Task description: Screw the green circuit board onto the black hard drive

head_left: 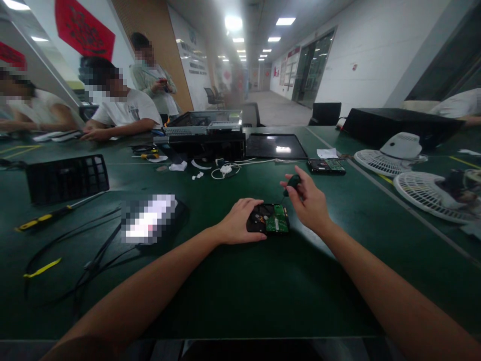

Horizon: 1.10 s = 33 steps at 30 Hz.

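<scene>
A hard drive [277, 224] lies on the green table with its circuit board facing up. My left hand [240, 220] grips its left end, thumb along the near edge and fingers along the far edge. In my right hand [310, 200] is a small screwdriver with a dark green handle [292, 185], pinched between thumb and fingers. Its thin shaft points down at the far right corner of the board; whether the tip sits in a screw is too small to tell.
Left are a lit phone [150, 220], black cables, a long yellow-black screwdriver [45, 219] and a black panel [67, 178]. Behind stand an open computer case [206, 145], a second drive [326, 166] and a white cable [225, 170]. White fan parts [387, 155] lie right. Other people are around.
</scene>
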Available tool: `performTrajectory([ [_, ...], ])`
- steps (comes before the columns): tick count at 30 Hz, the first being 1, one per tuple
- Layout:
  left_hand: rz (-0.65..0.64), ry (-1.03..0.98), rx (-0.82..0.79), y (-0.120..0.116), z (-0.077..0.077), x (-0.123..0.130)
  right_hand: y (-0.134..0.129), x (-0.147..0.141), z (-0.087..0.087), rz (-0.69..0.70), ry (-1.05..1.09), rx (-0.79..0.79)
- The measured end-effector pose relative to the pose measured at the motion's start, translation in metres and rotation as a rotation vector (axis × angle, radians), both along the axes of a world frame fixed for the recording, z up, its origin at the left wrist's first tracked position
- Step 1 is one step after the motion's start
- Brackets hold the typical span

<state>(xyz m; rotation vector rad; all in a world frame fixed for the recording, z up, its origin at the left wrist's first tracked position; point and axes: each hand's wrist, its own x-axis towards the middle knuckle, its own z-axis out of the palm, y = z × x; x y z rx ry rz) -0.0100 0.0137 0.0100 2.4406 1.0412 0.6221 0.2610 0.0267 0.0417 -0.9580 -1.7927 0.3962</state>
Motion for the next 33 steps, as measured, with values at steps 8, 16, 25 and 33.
performTrajectory([
  [8, 0.006, 0.002, 0.0, -0.001, 0.002, 0.001, 0.004, 0.003, -0.006, -0.171, -0.074, 0.116],
  [16, 0.008, 0.009, 0.004, 0.0, 0.0, 0.001, 0.0, -0.004, -0.002, 0.012, -0.038, 0.057],
  [25, 0.005, 0.018, 0.016, -0.001, 0.001, 0.001, 0.001, 0.002, 0.002, -0.126, -0.168, 0.143],
  [33, 0.009, 0.002, 0.016, -0.001, -0.001, 0.002, -0.003, -0.003, 0.005, 0.01, -0.044, 0.003],
])
